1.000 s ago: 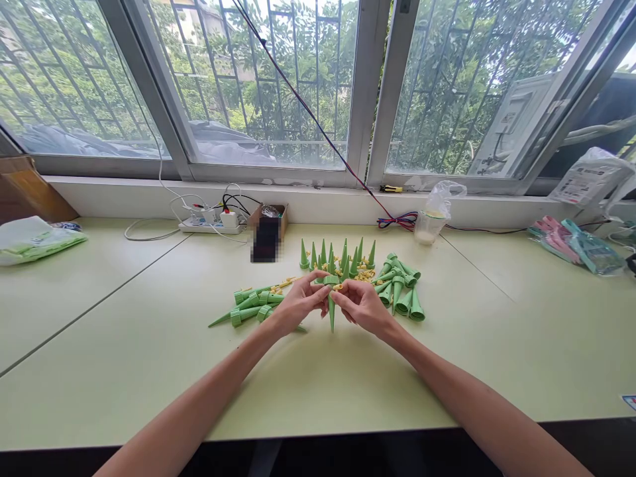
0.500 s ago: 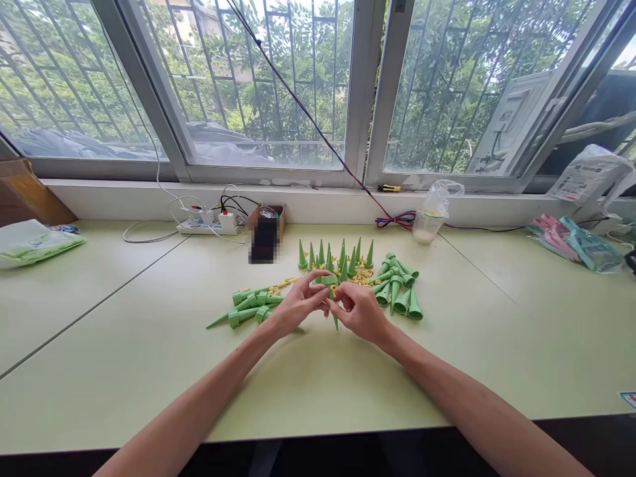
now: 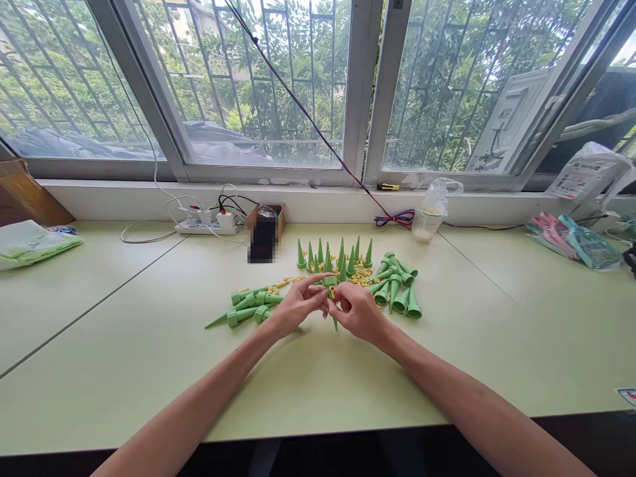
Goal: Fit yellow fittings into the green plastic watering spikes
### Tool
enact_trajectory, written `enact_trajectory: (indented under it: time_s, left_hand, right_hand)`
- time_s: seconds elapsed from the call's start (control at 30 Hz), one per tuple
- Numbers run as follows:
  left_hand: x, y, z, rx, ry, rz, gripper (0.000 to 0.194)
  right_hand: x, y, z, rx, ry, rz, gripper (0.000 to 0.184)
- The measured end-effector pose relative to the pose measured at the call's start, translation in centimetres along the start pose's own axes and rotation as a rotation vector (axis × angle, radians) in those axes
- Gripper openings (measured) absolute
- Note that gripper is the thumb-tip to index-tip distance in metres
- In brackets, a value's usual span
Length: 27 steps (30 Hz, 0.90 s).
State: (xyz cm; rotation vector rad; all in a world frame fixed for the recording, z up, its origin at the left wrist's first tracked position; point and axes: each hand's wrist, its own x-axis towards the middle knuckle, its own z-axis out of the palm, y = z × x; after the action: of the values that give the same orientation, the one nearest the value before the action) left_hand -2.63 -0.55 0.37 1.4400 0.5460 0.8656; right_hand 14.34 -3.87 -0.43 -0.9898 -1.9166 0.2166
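Note:
My left hand (image 3: 301, 303) is closed around a green plastic spike (image 3: 330, 281) with a ribbed cap, its tip pointing down toward me. At the spike's side, my right hand (image 3: 358, 310) pinches a small yellow piece (image 3: 332, 290); whether it sits in the spike I cannot tell. Both hands nearly meet and partly hide the spike. Beyond them, several green cones (image 3: 341, 255) stand upright with loose yellow pieces (image 3: 362, 275) around them. Capped green spikes (image 3: 248, 310) lie by my left hand. More open-ended green cones (image 3: 397, 288) are heaped beyond my right hand.
A power strip (image 3: 209, 225) with cables and a small cardboard box (image 3: 281, 222) stand at the back. A bagged plastic cup (image 3: 426, 224) is at the back right. Plastic packets (image 3: 576, 242) lie far right, and a green-white package (image 3: 37, 245) far left.
The spike has turned slightly between my hands, and its cap shows a little more upright. Both hands stay in nearly the same place; the whole view has shifted slightly.

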Motion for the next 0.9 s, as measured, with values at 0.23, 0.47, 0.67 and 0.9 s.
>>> enact_trajectory:
  time_s: [0.23,0.47,0.67,0.9]
  left_hand:
    - [-0.12,0.14,0.16,0.000,0.021,0.001,0.058]
    - [-0.08,0.13,0.22,0.009,0.009,0.017,0.055]
    - [-0.13,0.13,0.24,0.009,0.014,0.013,0.056]
    - [-0.14,0.01,0.28,0.000,0.028,0.016,0.058]
  right_hand:
    - [0.03,-0.13,-0.08,-0.021,0.000,-0.004,0.022]
    - [-0.05,-0.24,-0.10,-0.008,0.004,-0.023,0.023]
    - [-0.03,-0.28,-0.18,-0.013,-0.013,-0.026,0.024]
    - [0.02,-0.28,-0.19,-0.011,-0.022,-0.036,0.024]
